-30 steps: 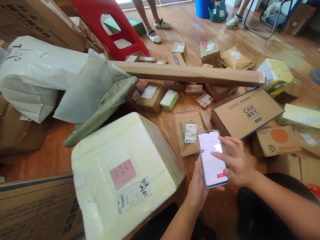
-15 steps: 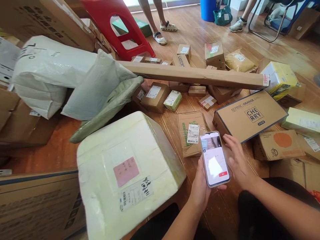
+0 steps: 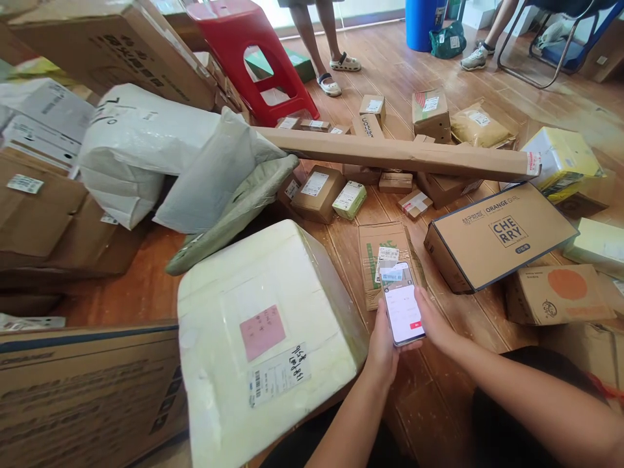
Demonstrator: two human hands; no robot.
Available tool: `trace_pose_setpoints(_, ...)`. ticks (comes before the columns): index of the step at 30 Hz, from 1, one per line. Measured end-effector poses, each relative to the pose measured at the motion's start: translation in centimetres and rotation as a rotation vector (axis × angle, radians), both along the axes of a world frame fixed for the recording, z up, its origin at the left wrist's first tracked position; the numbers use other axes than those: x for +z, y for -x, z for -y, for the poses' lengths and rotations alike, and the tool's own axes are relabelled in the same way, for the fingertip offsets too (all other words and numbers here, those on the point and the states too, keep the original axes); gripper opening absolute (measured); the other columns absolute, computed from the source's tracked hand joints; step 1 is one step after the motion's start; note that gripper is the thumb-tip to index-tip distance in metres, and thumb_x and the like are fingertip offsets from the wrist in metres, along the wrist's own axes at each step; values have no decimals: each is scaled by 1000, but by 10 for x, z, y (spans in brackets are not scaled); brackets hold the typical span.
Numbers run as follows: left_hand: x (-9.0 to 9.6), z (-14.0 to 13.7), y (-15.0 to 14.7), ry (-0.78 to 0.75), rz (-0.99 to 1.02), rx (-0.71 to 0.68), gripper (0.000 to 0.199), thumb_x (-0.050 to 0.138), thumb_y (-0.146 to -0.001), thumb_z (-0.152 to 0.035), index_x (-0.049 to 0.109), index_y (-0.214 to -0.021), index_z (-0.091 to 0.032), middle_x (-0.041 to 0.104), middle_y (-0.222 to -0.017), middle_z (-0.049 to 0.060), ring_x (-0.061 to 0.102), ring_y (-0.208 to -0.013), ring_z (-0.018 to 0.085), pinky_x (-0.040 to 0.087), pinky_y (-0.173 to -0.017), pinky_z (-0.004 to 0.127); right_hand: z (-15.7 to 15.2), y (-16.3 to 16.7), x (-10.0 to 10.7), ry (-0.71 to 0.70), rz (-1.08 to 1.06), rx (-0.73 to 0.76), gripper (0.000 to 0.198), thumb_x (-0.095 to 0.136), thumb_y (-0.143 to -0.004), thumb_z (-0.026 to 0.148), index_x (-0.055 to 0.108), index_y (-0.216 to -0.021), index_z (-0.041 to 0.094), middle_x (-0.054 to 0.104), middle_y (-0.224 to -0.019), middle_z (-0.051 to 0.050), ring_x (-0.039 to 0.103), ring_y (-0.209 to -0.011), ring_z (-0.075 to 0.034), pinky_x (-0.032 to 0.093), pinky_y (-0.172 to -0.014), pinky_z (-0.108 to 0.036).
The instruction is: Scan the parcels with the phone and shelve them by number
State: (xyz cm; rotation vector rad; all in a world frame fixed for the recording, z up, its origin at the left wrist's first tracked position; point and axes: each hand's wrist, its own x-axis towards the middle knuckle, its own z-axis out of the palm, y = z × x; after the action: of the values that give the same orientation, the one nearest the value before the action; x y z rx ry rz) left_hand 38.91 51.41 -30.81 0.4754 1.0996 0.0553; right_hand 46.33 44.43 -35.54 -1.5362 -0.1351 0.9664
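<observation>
Slim smartphone with lit white screen, gripped by fingers of left hand; right hand at right edge, finger closure unclear; flat brown cardboard parcel beyond.

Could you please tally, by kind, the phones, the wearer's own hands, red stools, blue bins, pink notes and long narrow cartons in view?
Phone: 1
Wearer's hands, left hand and right hand: 2
Red stool: 1
Blue bin: 1
Pink note: 1
Long narrow carton: 1
Total: 7
</observation>
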Motion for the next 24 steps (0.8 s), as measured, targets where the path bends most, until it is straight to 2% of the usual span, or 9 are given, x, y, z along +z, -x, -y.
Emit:
trace_pose_setpoints(5,1,-7,-3,-76,68,-9,54,35,-102,-49,55,-140,-18,74,-113,14,73,-92,24,61,-69,32,-5,-2,11,-53,62,8,71,39,-77,89,49,-108,25,69,-101,-6,65,-85,-22,51,-76,-36)
trace_pose_setpoints(10,-5,-9,-4,-72,87,-25,53,36,-101,-51,57,-138,-19,75,-108,14,74,-88,23,61,-61,28,-4,-6,7,-54,41,32,75,39,-76,90,47,-113,26,69,-102,-6,65,-87,-23,52,-76,-36)
trace_pose_setpoints(13,-8,-11,-4,-70,96,-45,55,34,-101,-52,56,-138,-18,75,-108,14,74,-88,24,60,-57,27,-5,-8,4,-62,61,31,73,39,-78,89,47,-114,26,68,-106,-7,65,-92,-23,52,-81,-37)
trace_pose_setpoints(17,-10,-14,-3,-81,141,-29,53,37,-100,-52,57,-137,-21,74,-113,13,73,-93,25,62,-64,30,-9,-8,4,-50,50,44,74,38,-77,90,47,-115,27,69,-108,-7,65,-96,-24,51,-86,-38)
trace_pose_setpoints(21,-8,-16,-3,-76,119,-11,51,36,-102,-49,57,-137,-20,74,-113,13,73,-95,25,62,-73,34,-13,-7,5,-61,-30,40,77,42,-74,90,45,-116,26,69,-108,-8,66,-97,-26,53,-84,-40)
trace_pose_setpoints(24,-5,-17,-5,-67,97,-8,50,34,-103,-47,56,-137,-19,74,-113,13,73,-95,25,62,-75,36,-12,-9,9,-86,-61,63,67,54,-78,77,42,-119,26,68,-110,-8,66,-100,-26,53,-88,-41)
